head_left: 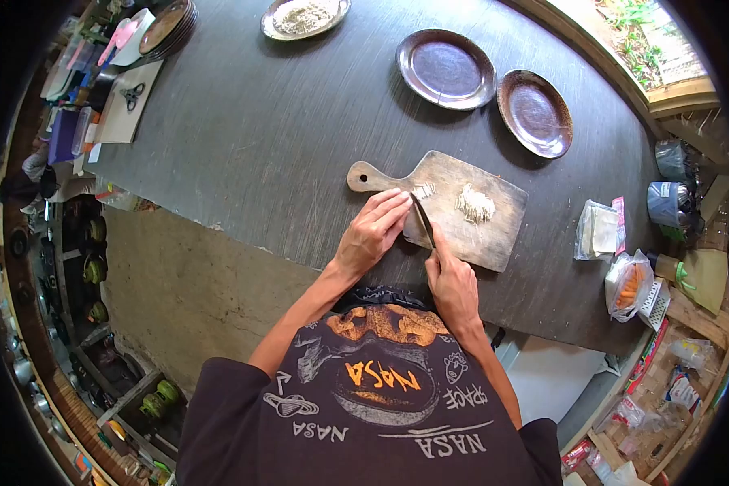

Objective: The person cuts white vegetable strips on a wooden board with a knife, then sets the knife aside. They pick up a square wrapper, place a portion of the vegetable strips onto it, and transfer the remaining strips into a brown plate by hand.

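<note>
A wooden cutting board (498, 231) with a holed handle lies on the dark table in front of me. My right hand (454, 290) is wrapped round a knife (423, 219), whose dark blade points away from me across the board. Just left of the blade, my left hand (373, 233) has its fingers bent and pressed together on the board near the handle; what lies under the fingertips is hidden. Thin white strips (424, 191) sit beside the blade tip. Farther right on the board is a small pile of shredded white food (475, 204).
Two brown plates (447, 69) (536, 113) stand beyond the board. A plate of pale shreds (304, 14) is at the far edge. Scissors (133, 95) lie on a light board at left. Bagged orange carrot-like food (628, 285) and a plastic packet (598, 231) sit at right.
</note>
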